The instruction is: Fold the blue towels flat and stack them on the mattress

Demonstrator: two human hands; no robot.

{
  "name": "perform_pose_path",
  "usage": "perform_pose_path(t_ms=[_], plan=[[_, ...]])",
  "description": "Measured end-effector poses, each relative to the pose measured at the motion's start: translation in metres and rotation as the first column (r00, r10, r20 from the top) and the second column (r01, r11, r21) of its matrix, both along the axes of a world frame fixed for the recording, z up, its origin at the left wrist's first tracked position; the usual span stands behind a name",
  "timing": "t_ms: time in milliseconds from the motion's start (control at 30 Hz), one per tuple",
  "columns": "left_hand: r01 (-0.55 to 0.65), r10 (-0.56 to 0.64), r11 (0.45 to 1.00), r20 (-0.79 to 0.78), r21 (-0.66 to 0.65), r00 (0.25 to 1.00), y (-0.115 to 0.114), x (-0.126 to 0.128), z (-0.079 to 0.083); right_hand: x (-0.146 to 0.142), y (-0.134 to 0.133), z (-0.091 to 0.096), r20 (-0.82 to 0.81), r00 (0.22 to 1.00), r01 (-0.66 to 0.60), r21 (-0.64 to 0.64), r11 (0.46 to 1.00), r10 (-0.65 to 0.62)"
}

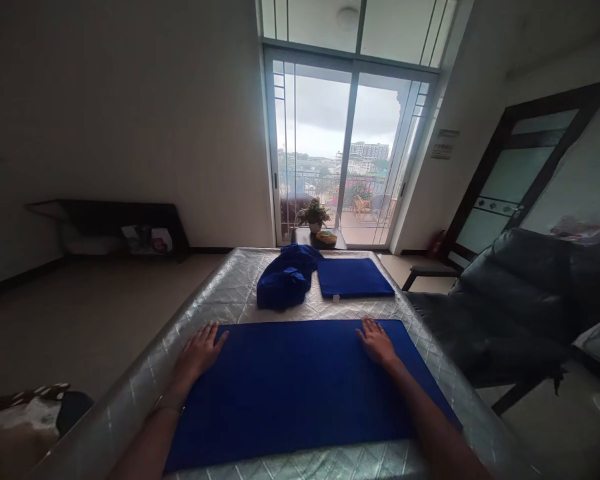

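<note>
A blue cloth (pixel 300 387) lies flat, in a wide rectangle, across the near part of the silver quilted table cover (pixel 225 287). My left hand (pixel 200 350) rests at its far left corner, fingers stretched out and thumb apart. On the cloth near its far right corner lies my right hand (pixel 377 341), palm down with its fingers extended. Beyond the hands sit a crumpled heap of blue cloth (pixel 285 283) and, to its right, a neatly folded blue cloth (pixel 355 277) with a small white tag at its near edge.
A black padded armchair (pixel 505 313) stands close along the right side. Past the far edge, a potted plant (pixel 315 215) sits on a small table before the glass sliding door (pixel 315 133). A dark low stand (pixel 120 227) is by the left wall.
</note>
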State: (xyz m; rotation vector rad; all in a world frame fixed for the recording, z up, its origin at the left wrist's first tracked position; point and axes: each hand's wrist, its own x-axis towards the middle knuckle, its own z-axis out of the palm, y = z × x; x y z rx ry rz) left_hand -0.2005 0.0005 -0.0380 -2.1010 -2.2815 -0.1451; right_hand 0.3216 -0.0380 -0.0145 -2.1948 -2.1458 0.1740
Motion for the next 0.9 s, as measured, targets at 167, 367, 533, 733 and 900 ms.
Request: perform_pose_path(t_ms=[167, 367, 533, 733, 900], plan=[[-0.003, 0.003, 1.0, -0.04, -0.023, 0.999, 0.0, 0.003, 0.0, 0.077, -0.005, -0.006, 0.055, 0.983, 0.178, -0.005, 0.984, -0.178], [-0.034, 0.037, 0.999, -0.12, 0.029, 0.992, -0.01, 0.014, 0.018, 0.082, -0.004, -0.012, 0.043, 0.978, 0.204, 0.027, 0.979, -0.205], [0.102, -0.065, 0.956, -0.143, 0.277, 0.988, -0.02, 0.077, 0.035, 0.082, -0.004, -0.014, 0.038, 0.98, 0.191, 0.047, 0.98, -0.193], [0.531, -0.545, 0.835, 0.089, 0.14, 0.834, -0.02, 0.221, 0.022, 0.082, -0.005, -0.013, 0.017, 0.98, 0.197, 0.045, 0.979, -0.198], [0.491, -0.491, 0.87, 0.164, 0.046, 0.855, -0.014, 0.258, 0.004, 0.082, -0.005, -0.013, 0.02, 0.98, 0.199, 0.041, 0.979, -0.2]])
